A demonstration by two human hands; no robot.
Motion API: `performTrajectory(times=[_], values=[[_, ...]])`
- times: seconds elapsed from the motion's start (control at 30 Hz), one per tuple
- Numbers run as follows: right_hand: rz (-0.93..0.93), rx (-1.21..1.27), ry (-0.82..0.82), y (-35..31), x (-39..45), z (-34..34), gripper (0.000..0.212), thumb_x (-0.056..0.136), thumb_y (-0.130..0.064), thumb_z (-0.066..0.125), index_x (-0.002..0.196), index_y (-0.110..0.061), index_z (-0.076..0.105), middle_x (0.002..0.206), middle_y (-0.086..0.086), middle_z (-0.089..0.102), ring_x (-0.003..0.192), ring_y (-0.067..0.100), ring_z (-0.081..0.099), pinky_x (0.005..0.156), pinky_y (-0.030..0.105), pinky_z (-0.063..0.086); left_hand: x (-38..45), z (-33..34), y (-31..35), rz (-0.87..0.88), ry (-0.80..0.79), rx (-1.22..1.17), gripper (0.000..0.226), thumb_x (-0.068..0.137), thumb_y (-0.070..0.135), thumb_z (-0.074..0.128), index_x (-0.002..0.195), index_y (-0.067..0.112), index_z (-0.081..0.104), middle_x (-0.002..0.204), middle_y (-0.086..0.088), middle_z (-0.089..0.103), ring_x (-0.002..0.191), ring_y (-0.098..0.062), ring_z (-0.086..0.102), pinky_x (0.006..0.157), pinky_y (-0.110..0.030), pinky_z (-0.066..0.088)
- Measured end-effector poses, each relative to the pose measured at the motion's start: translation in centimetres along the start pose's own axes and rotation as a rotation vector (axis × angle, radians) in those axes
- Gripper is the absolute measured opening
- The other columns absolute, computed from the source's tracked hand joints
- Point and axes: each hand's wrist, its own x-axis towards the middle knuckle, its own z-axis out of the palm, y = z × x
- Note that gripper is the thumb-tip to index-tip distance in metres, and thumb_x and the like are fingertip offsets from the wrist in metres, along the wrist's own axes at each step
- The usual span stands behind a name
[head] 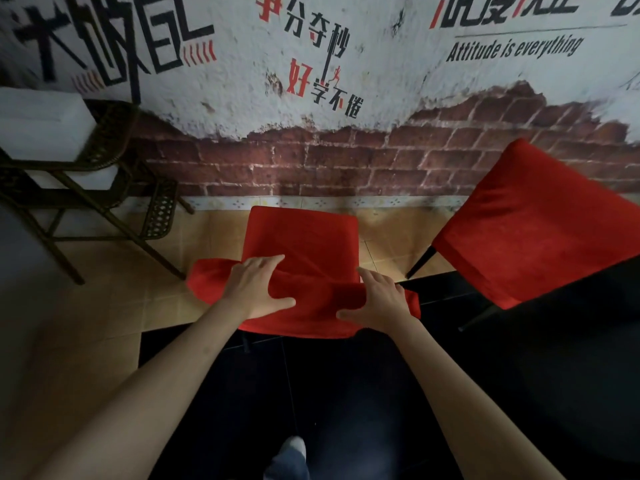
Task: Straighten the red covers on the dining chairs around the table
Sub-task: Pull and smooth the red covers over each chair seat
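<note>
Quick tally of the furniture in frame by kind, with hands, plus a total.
Red fabric-covered dining chairs: 2, the near one under both hands and another to the right
Dark wicker metal-framed chair: 1
Black table: 1
Bare hands: 2, left hand and right hand, both resting flat on the near cover
Total: 6

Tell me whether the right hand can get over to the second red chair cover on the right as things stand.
Probably yes. The right hand lies flat on the near chair cover, holding nothing, and only open floor separates it from the second chair cover. It may need a step or a lean.
</note>
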Motion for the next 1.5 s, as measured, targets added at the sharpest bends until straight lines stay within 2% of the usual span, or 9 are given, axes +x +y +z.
performTrajectory(times=[0.13, 0.23, 0.37, 0.5, 0.63, 0.83, 1.17, 1.33, 1.5], values=[[-0.02, -0.005, -0.09, 1.1, 2.5, 0.6, 0.114, 0.063, -0.075, 0.069, 0.152, -0.03, 0.015, 0.155, 0.0, 0.03, 0.142, 0.027, 0.026, 0.114, 0.054, 0.018, 1.8, 1.2, 0.2, -0.035, -0.054, -0.006, 0.103, 0.068, 0.077, 0.06, 0.151, 0.03, 0.022, 0.153, 0.0, 0.033, 0.143, -0.022, 0.026, 0.117, -0.043, 0.021], [-0.018, -0.021, -0.154, 1.6, 3.3, 1.4, 0.116, 0.059, -0.084, 0.061, 0.152, -0.032, 0.015, 0.152, 0.0, 0.036, 0.14, 0.026, 0.032, 0.115, 0.054, 0.018, 2.5, 1.6, -0.3, -0.064, -0.099, 0.03, 0.11, 0.061, 0.087, 0.052, 0.151, 0.032, 0.02, 0.155, 0.002, 0.031, 0.145, -0.019, 0.022, 0.119, -0.046, 0.013], [-0.049, -0.146, -0.15, 1.9, 3.4, 2.0, 0.114, 0.056, -0.095, 0.045, 0.149, -0.033, 0.022, 0.144, -0.001, 0.047, 0.133, 0.026, 0.042, 0.114, 0.053, 0.023, 2.8, 1.9, -0.9, -0.062, -0.122, 0.134, 0.113, 0.057, 0.094, 0.038, 0.151, 0.034, 0.02, 0.155, 0.004, 0.032, 0.146, -0.017, 0.02, 0.12, -0.047, 0.008], [-0.054, -0.177, -0.147, 1.8, 3.1, 2.4, 0.111, 0.054, -0.097, 0.041, 0.146, -0.034, 0.031, 0.135, -0.002, 0.053, 0.126, 0.025, 0.048, 0.111, 0.053, 0.025, 2.8, 2.3, -1.1, -0.038, -0.117, 0.188, 0.113, 0.054, 0.097, 0.026, 0.149, 0.035, 0.023, 0.153, 0.005, 0.035, 0.145, -0.016, 0.021, 0.12, -0.047, 0.009], [-0.034, -0.189, -0.108, 1.4, 2.8, 2.5, 0.11, 0.052, -0.099, 0.037, 0.141, -0.035, 0.037, 0.126, -0.003, 0.058, 0.117, 0.023, 0.053, 0.106, 0.05, 0.028, 2.7, 2.3, -1.3, -0.012, -0.104, 0.188, 0.112, 0.054, 0.097, 0.025, 0.147, 0.035, 0.028, 0.151, 0.005, 0.04, 0.144, -0.016, 0.025, 0.118, -0.045, 0.011], [0.034, -0.15, -0.097, 0.4, 1.1, 3.1, 0.113, 0.046, -0.1, 0.031, 0.139, -0.036, 0.04, 0.121, -0.005, 0.06, 0.115, 0.022, 0.054, 0.106, 0.05, 0.026, 2.1, 2.3, -1.9, 0.041, -0.12, 0.174, 0.111, 0.054, 0.097, 0.027, 0.145, 0.034, 0.033, 0.147, 0.005, 0.044, 0.143, -0.017, 0.028, 0.119, -0.046, 0.013], [0.223, -0.081, -0.015, -3.8, -4.5, 6.4, 0.112, 0.044, -0.103, 0.027, 0.134, -0.04, 0.044, 0.114, -0.008, 0.062, 0.11, 0.019, 0.056, 0.102, 0.046, 0.029, 0.3, 1.8, -4.4, 0.236, -0.165, 0.255, 0.106, 0.058, 0.096, 0.024, 0.142, 0.034, 0.037, 0.144, 0.005, 0.048, 0.141, -0.017, 0.031, 0.117, -0.045, 0.015], [0.316, -0.096, 0.061, -6.1, -6.7, 8.4, 0.114, 0.041, -0.104, 0.02, 0.129, -0.039, 0.049, 0.105, -0.008, 0.064, 0.101, 0.019, 0.059, 0.095, 0.043, 0.034, -0.4, 1.5, -5.8, 0.33, -0.178, 0.274, 0.103, 0.06, 0.095, 0.027, 0.141, 0.034, 0.039, 0.143, 0.006, 0.049, 0.138, -0.017, 0.035, 0.117, -0.044, 0.016], [0.396, -0.055, 0.058, -8.4, -8.7, 9.8, 0.112, 0.042, -0.103, 0.021, 0.129, -0.039, 0.049, 0.106, -0.007, 0.063, 0.103, 0.021, 0.058, 0.097, 0.045, 0.034, -1.1, 1.4, -7.0, 0.412, -0.186, 0.311, 0.099, 0.062, 0.094, 0.027, 0.139, 0.033, 0.042, 0.139, 0.005, 0.052, 0.134, -0.018, 0.041, 0.114, -0.044, 0.021]])
